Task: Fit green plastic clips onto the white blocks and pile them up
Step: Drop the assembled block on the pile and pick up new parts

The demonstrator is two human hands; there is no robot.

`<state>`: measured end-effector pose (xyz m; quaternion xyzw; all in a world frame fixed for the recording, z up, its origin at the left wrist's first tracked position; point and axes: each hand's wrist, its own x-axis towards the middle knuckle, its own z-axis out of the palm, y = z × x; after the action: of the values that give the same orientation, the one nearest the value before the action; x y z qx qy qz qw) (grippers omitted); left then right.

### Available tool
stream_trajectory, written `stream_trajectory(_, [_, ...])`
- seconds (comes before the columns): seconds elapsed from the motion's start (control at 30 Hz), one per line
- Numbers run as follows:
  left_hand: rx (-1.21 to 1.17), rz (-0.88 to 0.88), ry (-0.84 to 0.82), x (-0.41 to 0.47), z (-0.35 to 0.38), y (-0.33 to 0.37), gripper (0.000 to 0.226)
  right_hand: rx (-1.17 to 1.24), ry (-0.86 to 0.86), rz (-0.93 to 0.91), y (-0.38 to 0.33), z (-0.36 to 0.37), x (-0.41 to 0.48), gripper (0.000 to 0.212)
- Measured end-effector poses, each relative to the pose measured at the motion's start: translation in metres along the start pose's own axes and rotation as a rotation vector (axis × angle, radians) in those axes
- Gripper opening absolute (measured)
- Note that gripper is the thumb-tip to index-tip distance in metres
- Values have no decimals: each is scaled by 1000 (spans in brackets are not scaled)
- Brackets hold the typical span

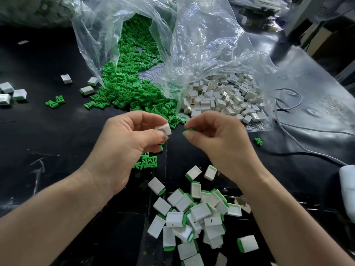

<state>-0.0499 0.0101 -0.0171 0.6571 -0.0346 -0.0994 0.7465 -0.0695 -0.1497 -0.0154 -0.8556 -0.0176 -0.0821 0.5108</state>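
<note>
L hand (132,135): pinching white block (163,129) at fingertips, above surface (57,131). R hand (215,137): pinching green clip (189,129). Clip directly R of block, approx level, small gap btwn, not touching. Join prob. a short sideways push. Finished pile (201,214) near, below wrists.

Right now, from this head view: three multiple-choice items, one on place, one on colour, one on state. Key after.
1. The pile of clipped blocks lies: A) on the table between the forearms B) inside a plastic bag C) on a shelf.
2. The right hand pinches something: A) white B) black C) green.
3. The white block in the left hand is: A) on the table B) apart from the green clip C) pressed onto it.
A: it sits nearest the camera. C: green shows in its pinch. B: a gap separates them.
</note>
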Motion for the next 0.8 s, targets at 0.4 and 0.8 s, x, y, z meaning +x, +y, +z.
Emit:
stream_trajectory(0.4, [201,118,-64,-5,2,0,27,306,-19,-11,-11,0,-4,24])
stream_trajectory(0.8, [127,130,-76,-5,3,0,25,296,-90,-14,-10,4,-4,22])
